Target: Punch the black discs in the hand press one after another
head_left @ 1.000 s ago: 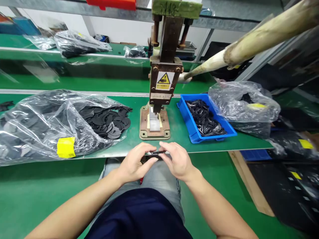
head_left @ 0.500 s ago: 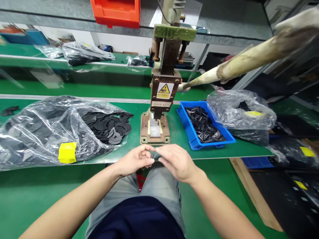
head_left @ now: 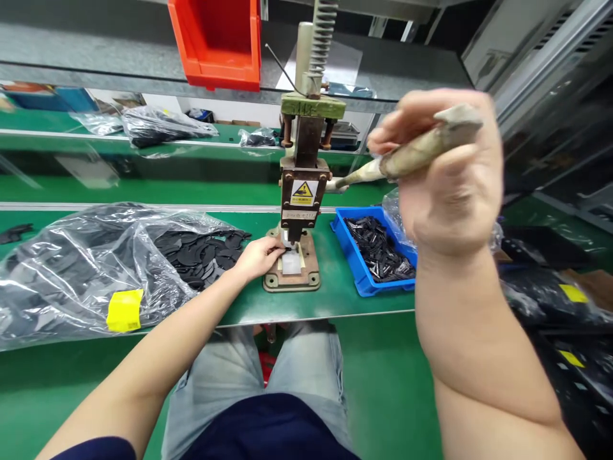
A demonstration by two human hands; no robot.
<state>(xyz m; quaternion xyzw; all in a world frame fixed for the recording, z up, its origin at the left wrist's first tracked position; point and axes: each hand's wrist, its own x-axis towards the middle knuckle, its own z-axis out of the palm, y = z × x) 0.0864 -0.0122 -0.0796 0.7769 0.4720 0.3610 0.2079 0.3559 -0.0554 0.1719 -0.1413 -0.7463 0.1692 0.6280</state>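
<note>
My left hand (head_left: 262, 257) is at the left side of the base of a hand press (head_left: 299, 198), its fingers pinched on a small black plastic part (head_left: 289, 246) under the ram. The fingers and ram hide most of that part. A pale metal block (head_left: 291, 263) lies on the base just in front of it. Raised at the right, my right hand (head_left: 450, 172) is wrapped around the taped lever (head_left: 421, 153) of the press, thumb on the near side and fingers curled behind. This hand is slightly blurred.
Left of the press lies a clear plastic bag (head_left: 96, 268) spilling flat black pieces (head_left: 196, 255). A blue tray (head_left: 361, 284) of small black parts stands to the right, with another bag behind my right wrist. An orange bin (head_left: 220, 70) sits on the shelf above.
My hands have parted from in front of the table edge. The left has moved forward to the press base; the right has gone up and taken hold of the lever.
</note>
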